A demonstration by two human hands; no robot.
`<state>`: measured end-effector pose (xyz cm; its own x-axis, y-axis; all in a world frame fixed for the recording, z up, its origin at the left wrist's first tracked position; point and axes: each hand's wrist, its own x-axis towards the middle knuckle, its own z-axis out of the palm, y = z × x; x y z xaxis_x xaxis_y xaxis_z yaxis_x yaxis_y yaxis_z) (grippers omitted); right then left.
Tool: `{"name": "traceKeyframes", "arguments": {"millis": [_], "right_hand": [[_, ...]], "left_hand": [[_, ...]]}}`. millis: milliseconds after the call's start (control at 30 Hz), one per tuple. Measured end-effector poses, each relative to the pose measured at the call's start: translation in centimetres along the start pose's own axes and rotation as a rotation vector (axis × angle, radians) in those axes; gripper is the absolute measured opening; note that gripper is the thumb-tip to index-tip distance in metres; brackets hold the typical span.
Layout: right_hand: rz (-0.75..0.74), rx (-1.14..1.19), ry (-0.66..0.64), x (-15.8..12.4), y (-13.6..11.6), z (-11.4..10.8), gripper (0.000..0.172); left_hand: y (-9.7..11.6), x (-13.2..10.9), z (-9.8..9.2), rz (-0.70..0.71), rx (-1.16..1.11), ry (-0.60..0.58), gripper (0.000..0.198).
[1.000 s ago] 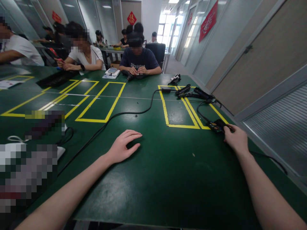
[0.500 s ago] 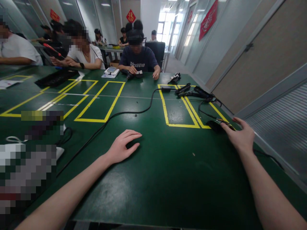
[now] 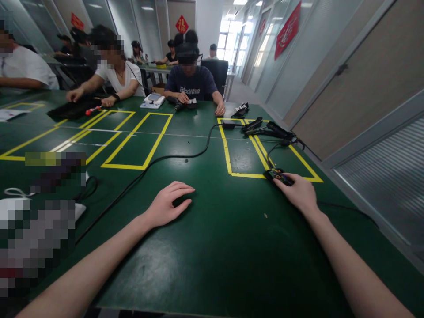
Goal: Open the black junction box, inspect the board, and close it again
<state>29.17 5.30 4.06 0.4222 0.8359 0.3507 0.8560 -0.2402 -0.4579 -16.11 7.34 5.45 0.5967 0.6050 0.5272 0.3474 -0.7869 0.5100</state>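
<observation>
My left hand (image 3: 168, 204) lies palm down on the green table (image 3: 215, 247), fingers loosely spread and holding nothing. My right hand (image 3: 299, 193) reaches forward at the right. Its fingers are closed over the near end of a small black device (image 3: 277, 174) with orange marks. The device sits on the yellow tape line (image 3: 251, 175) at the near edge of a marked rectangle. A thin black cord (image 3: 273, 152) runs from the device toward the far right.
A thick black cable (image 3: 172, 157) crosses the table's middle to a plug (image 3: 228, 125). Black tools (image 3: 265, 128) lie beyond the right rectangle. Two people sit opposite, with a white device (image 3: 153, 100) and a black tray (image 3: 71, 110). The table's edge runs along the right.
My right hand has slid left and slightly nearer, bringing the small black device onto the yellow line. My left hand has stayed put. The people opposite have shifted their arms.
</observation>
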Motion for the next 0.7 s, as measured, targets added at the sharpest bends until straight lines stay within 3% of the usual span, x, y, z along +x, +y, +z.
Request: {"name": "traceKeyframes", "arguments": {"millis": [67, 167, 233, 333, 467, 700], "right_hand": [[-0.174, 0.045, -0.101, -1.9, -3.5, 1.0, 0.033], [-0.576, 0.282, -0.287, -5.3, -8.5, 2.0, 0.026], [-0.708, 0.382, -0.312, -7.1, -10.7, 2.0, 0.026], [-0.741, 0.465, -0.231, -8.3, -11.9, 1.4, 0.029], [-0.777, 0.497, -0.202, -8.2, -11.6, 1.0, 0.030], [-0.803, 0.518, -0.204, -8.3, -11.5, 1.3, 0.028]], "left_hand": [[0.0, 0.0, 0.0, 0.004, 0.010, -0.006, 0.025], [0.2, -0.1, 0.1, 0.009, 0.036, -0.020, 0.030], [0.5, 0.0, 0.2, 0.018, 0.057, -0.030, 0.034], [1.0, 0.2, 0.5, 0.074, 0.071, -0.095, 0.035], [1.4, 0.3, 0.7, 0.105, 0.077, -0.185, 0.027], [1.2, 0.4, 0.6, 0.069, 0.137, -0.177, 0.017]]}}
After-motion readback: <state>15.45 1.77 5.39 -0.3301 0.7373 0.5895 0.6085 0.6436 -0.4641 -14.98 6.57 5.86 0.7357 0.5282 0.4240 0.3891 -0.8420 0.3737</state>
